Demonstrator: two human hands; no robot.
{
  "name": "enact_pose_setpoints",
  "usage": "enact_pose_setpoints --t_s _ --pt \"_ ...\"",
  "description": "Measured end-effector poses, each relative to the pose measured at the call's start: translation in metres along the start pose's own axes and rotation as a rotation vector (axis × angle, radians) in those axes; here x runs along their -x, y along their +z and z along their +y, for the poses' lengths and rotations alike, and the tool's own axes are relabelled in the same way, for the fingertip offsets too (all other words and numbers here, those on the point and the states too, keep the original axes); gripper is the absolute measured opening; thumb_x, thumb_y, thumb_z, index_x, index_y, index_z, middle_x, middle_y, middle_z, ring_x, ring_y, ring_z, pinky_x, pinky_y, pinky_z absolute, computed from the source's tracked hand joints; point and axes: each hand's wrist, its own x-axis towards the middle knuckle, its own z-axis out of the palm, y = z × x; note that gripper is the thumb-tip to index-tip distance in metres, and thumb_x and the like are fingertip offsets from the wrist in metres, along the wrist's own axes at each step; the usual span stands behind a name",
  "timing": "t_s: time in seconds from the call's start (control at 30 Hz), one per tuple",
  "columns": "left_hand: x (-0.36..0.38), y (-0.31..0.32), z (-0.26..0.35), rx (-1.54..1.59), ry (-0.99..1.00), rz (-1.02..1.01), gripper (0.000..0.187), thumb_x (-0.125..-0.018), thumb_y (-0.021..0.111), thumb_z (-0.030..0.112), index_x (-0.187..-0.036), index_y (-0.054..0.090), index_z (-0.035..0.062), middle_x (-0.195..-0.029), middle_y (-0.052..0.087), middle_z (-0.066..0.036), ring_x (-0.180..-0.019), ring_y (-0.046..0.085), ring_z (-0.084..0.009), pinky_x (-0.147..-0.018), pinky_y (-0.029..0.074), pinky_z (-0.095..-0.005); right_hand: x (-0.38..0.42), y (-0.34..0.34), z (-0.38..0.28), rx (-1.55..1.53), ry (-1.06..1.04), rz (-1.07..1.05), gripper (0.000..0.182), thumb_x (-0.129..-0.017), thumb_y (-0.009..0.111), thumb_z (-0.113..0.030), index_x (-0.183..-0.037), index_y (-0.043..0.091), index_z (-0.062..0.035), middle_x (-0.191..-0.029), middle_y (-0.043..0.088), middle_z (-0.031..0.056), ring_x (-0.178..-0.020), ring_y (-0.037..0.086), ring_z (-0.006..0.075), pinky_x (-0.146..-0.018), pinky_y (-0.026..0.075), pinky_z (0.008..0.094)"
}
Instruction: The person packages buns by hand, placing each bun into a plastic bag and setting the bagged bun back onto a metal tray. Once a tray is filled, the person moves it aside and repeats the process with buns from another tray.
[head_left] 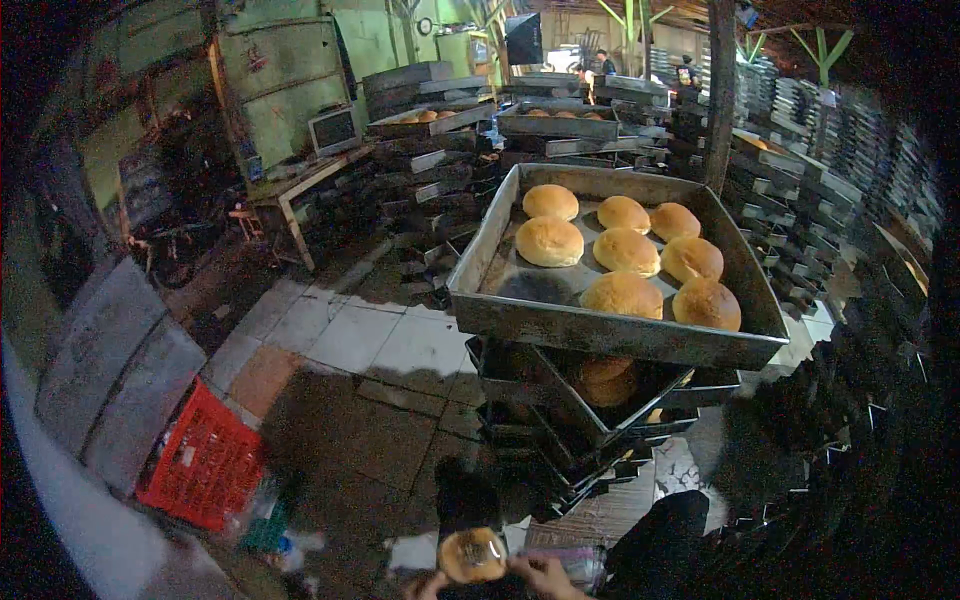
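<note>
A round golden-brown bun (pixel 473 556) is held low in front of me, at the bottom of the view. Glossy highlights on it look like clear plastic film around it. My left hand (pixel 428 586) pinches at its lower left edge. At the right edge, the fingers of my right hand (pixel 548 577) are closed; exactly what they grip there is small and dim. Beside my right hand lies a shiny, see-through bundle (pixel 580 562) that looks like plastic bags. Ahead, a deep metal baking tray (pixel 610 332) carries several baked buns (pixel 626 250).
More trays (pixel 600 420) are stacked crosswise beneath the top one. A red plastic crate (pixel 200 460) stands on the left. Tall tray stacks (pixel 800 230) rise at the right and back. A wooden table (pixel 305 180) with a monitor (pixel 334 130) is along the left wall; people (pixel 606 64) are far off.
</note>
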Motion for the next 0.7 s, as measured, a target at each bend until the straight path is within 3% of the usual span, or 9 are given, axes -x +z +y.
enact_pose_setpoints --t_s 0.1,0.27,0.3,0.33,0.4,0.47,0.57,0.67,0.7 --pt "0.042 0.012 0.011 -0.248 -0.346 0.170 0.032 -0.082 0.050 0.030 -0.102 0.053 0.0059 -0.108 0.050 -0.009 -0.091 0.048 -0.0212 -0.076 0.038 -0.0379 0.063 0.012 -0.047 0.197 -0.144 0.389 0.015 -0.073 0.059 -0.011 -0.065 0.049 -0.0033 -0.058 0.043 0.0135 -0.053 0.044 0.0272 -0.051 0.037 0.0332" --pt "0.040 0.007 -0.003 0.333 -0.425 -0.048 0.041 -0.082 0.049 0.037 -0.110 0.048 0.0068 -0.117 0.042 -0.009 -0.106 0.039 -0.0227 -0.083 0.035 -0.0382 0.060 0.017 -0.119 0.751 -0.784 0.101 0.022 -0.068 0.058 -0.016 -0.085 0.052 -0.0032 -0.067 0.051 0.0152 -0.061 0.050 0.0304 -0.057 0.041 0.0403" --pt "0.032 0.003 -0.008 0.384 -0.298 -0.003 0.040 -0.082 0.048 0.037 -0.106 0.050 0.0056 -0.108 0.047 -0.008 -0.090 0.044 -0.0188 -0.073 0.039 -0.0351 0.055 0.018 -0.133 0.874 -0.942 0.020 0.028 -0.066 0.058 -0.017 -0.090 0.053 -0.0032 -0.070 0.052 0.0157 -0.063 0.051 0.0312 -0.058 0.042 0.0420" --pt "0.025 0.002 -0.011 0.439 -0.162 0.041 0.039 -0.083 0.047 0.038 -0.102 0.052 0.0043 -0.098 0.052 -0.006 -0.074 0.050 -0.0149 -0.062 0.042 -0.0319 0.036 0.008 -0.142 0.971 -0.416 -0.236 0.031 -0.071 0.054 -0.019 -0.098 0.050 -0.0047 -0.088 0.054 0.0143 -0.077 0.051 0.0326 -0.068 0.041 0.0426" --pt "0.038 0.013 0.049 0.779 -0.006 0.124 0.032 -0.088 0.036 0.033 -0.086 0.055 0.0063 -0.061 0.046 0.000 -0.032 0.023 -0.0056 -0.031 0.024 -0.0192 0.024 -0.032 -0.195 0.537 -0.707 0.079 0.054 -0.068 0.068 -0.020 -0.113 0.041 -0.0085 -0.103 0.049 0.0180 -0.091 0.049 0.0258 -0.074 0.039 0.0348" --pt "0.040 0.008 0.047 0.880 0.101 -0.083 0.031 -0.089 0.034 0.030 -0.093 0.054 0.0067 -0.075 0.052 -0.003 -0.050 0.042 -0.0078 -0.045 0.037 -0.0211 0.020 -0.069 -0.272 0.350 -0.931 0.468 0.049 -0.075 0.059 -0.024 -0.114 0.036 -0.0060 -0.104 0.048 0.0157 -0.090 0.050 0.0240 -0.074 0.043 0.0354" --pt "0.042 0.024 0.040 0.629 0.119 -0.065 0.029 -0.089 0.037 0.029 -0.093 0.054 0.0061 -0.088 0.050 -0.005 -0.073 0.039 -0.0122 -0.062 0.034 -0.0260 -0.013 -0.107 -0.385 -0.062 -1.111 0.672 0.038 -0.082 0.049 -0.022 -0.112 0.037 -0.0012 -0.105 0.048 0.0113 -0.089 0.051 0.0197 -0.077 0.044 0.0333" --pt "0.038 0.044 0.031 0.233 0.150 -0.052 0.027 -0.088 0.040 0.028 -0.094 0.053 0.0053 -0.108 0.047 -0.008 -0.108 0.033 -0.0187 -0.087 0.030 -0.0334 -0.049 -0.127 -0.449 0.295 -0.824 0.397 0.023 -0.082 0.048 -0.011 -0.101 0.050 0.0019 -0.096 0.054 0.0082 -0.088 0.050 0.0151 -0.078 0.039 0.0252" --pt "0.020 0.043 0.004 0.588 0.113 -0.101 0.024 -0.086 0.044 0.026 -0.094 0.053 0.0052 -0.099 0.050 -0.007 -0.099 0.042 -0.0186 -0.082 0.035 -0.0330 -0.067 -0.143 -0.434 0.425 -0.967 0.620 0.022 -0.083 0.047 -0.011 -0.100 0.051 0.0024 -0.097 0.053 0.0088 -0.088 0.050 0.0153 -0.078 0.040 0.0259"
